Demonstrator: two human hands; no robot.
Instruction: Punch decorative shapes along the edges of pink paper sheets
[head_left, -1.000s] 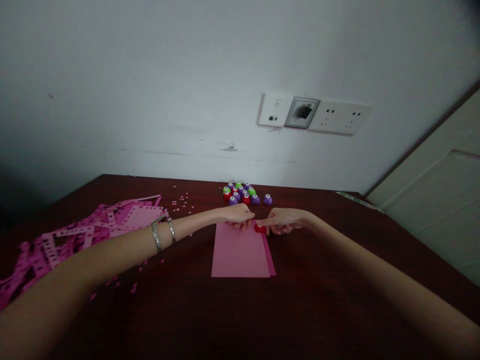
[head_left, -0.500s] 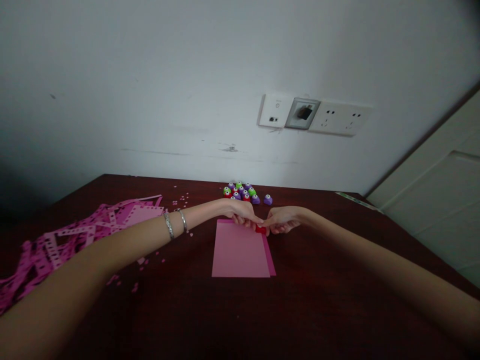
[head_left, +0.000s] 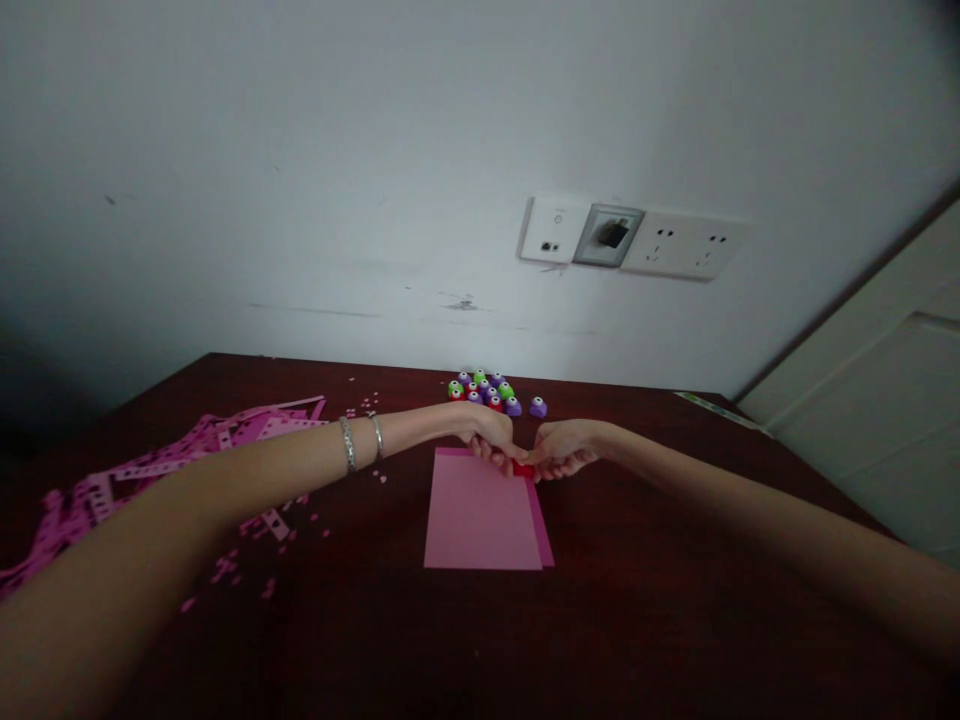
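Observation:
A small red craft punch sits at the right edge of the pink paper sheets, near their far corner. My left hand is closed on it from the left, its thumb pressing on top, and its curled fingers lie over the far part of the paper. From the right, my right hand also grips the punch, thumb meeting the left thumb. Both hands hide most of the punch. A darker pink sheet shows beneath the lighter one along the right side.
Several purple, green and red craft punches stand in a cluster behind my hands, with one purple punch apart. Punched pink paper strips pile up at left, with tiny cutouts scattered nearby. A ruler-like strip lies far right.
Both thumbs have pressed down on the red punch, and less of its top shows. The view has tilted slightly, so the table and paper sit a little lower.

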